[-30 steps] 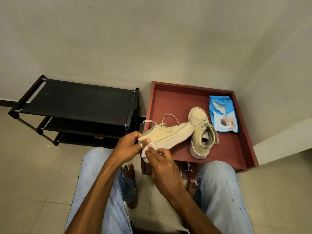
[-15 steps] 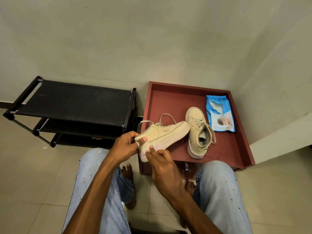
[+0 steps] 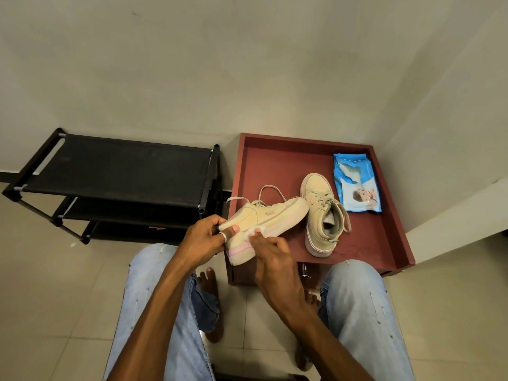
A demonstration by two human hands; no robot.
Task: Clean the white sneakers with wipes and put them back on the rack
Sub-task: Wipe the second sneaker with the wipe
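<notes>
- We judge the step in hand to be wiping the first sneaker, which is held mid-frame over the near-left corner of the red surface.
- Our left hand grips its near end, fingers curled round it.
- Our right hand pinches a white wipe against the sole edge.
- The second sneaker lies right of centre, beside the wipes pack.
- Next we should rub along the sole, then clean the second sneaker. The black rack, at left, comes last.
</notes>
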